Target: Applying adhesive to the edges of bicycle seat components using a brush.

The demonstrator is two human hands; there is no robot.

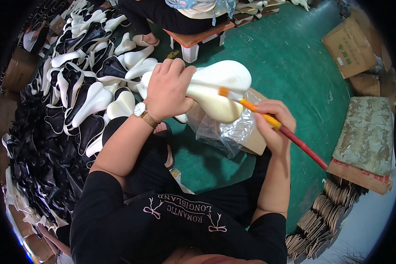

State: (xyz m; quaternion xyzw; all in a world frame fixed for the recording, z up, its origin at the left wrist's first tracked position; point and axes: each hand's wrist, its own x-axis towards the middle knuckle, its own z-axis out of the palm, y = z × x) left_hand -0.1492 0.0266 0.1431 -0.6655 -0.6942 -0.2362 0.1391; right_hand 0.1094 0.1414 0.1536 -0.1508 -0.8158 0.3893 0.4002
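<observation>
Left hand (168, 88), eleven o'clock: back uppermost, fingers clamped on pale saddle pieces (226, 78) | Right hand (273, 135), three o'clock: fingers pinching brush (274, 122) (handle toward four o'clock).

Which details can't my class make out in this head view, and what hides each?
Head view:
Left hand: palm hidden by its own back.
Cardboard box: interior hidden by clear plastic and the held saddle-shaped pieces.
Seated co-worker: upper body cut off by top edge.
</observation>
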